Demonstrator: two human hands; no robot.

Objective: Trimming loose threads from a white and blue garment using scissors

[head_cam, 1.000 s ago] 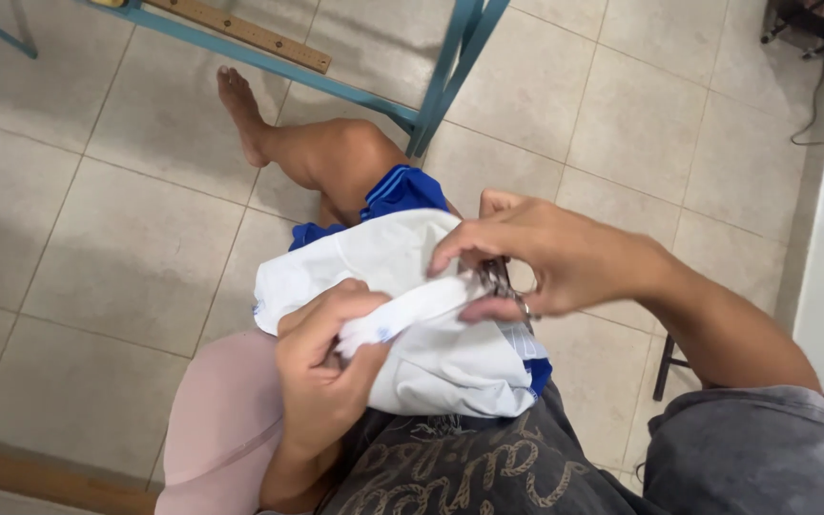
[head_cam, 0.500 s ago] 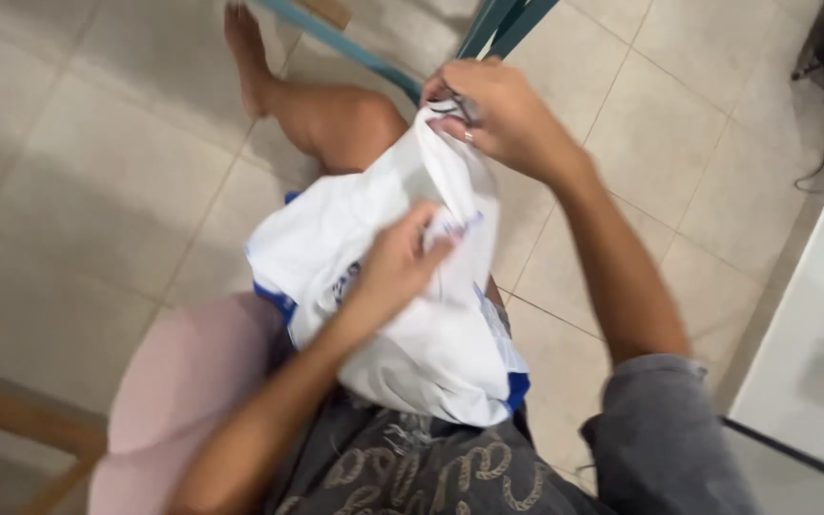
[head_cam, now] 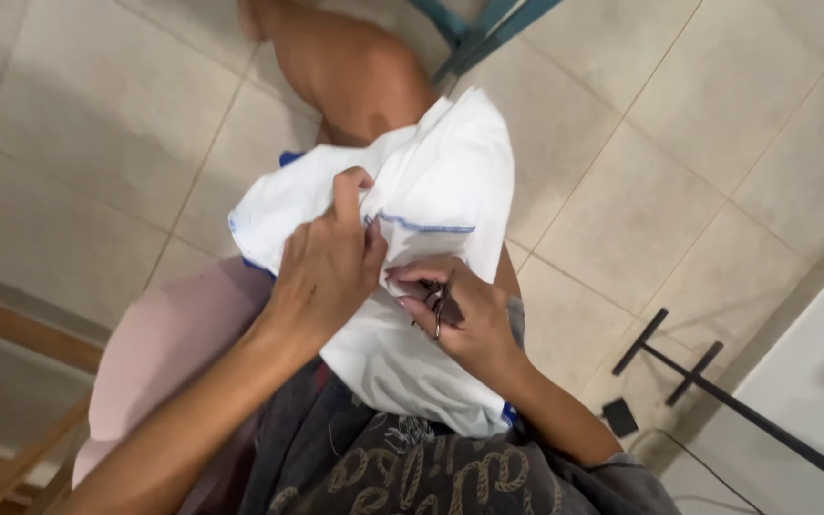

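I see the left hand (head_cam: 321,272) coming in from the lower left, forearm angled up toward the middle of the view, back of the hand facing me. Its fingers are curled and pinched tight on a fold of the white cloth (head_cam: 450,191), the forefinger raised at the top of the bunch. The right hand (head_cam: 460,319) sits just beside it, touching it at the thumb side, with the wrist bent back toward the body and the forearm running off to the lower right. It is closed around a small pair of scissors (head_cam: 439,303); I can make out a dark handle and a metal ring between the fingers, but which way the blades point I cannot tell.

The cloth lies bunched over the lap and bare knee (head_cam: 360,81), its long axis running from the lower right up toward the knee. A thin blue stitched line (head_cam: 426,227) crosses it nearly level, just right of the left fingertips. Blue fabric (head_cam: 288,157) peeks out beneath the cloth's left edge.
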